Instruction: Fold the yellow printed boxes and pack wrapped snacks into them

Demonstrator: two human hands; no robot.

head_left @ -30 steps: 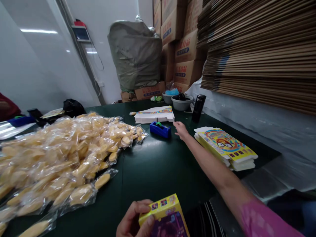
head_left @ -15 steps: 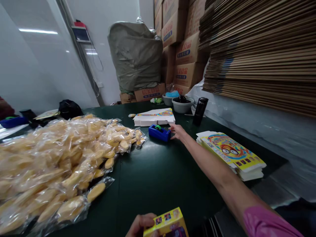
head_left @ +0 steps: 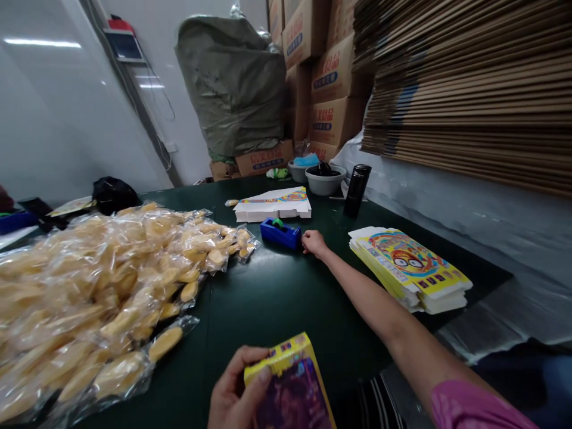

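Observation:
My left hand [head_left: 241, 390] grips a small yellow printed box [head_left: 290, 381] at the near edge of the table, thumb on its front and fingers round its side. The box has a dark purple picture on the face turned to me. Stretched far forward, my right hand [head_left: 314, 243] is pinched at the right end of a blue tape dispenser [head_left: 280, 233] with a green core. Anything between those fingertips is too small to make out. Just behind the dispenser lies a stack of flat white cartons [head_left: 272, 205].
Clear-wrapped, pale yellow spoon-shaped pieces [head_left: 111, 286] are heaped at left. Flat yellow printed cartons [head_left: 411, 268] are stacked at right, near my forearm. Farther back stand a black bottle [head_left: 357, 190] and a grey bowl [head_left: 325, 182]. Folded cardboard [head_left: 469, 101] rises at right.
My left hand has raised the yellow box higher into view, showing more of its front. My right hand has closed into a pinch by the dispenser's end. The view has shifted slightly.

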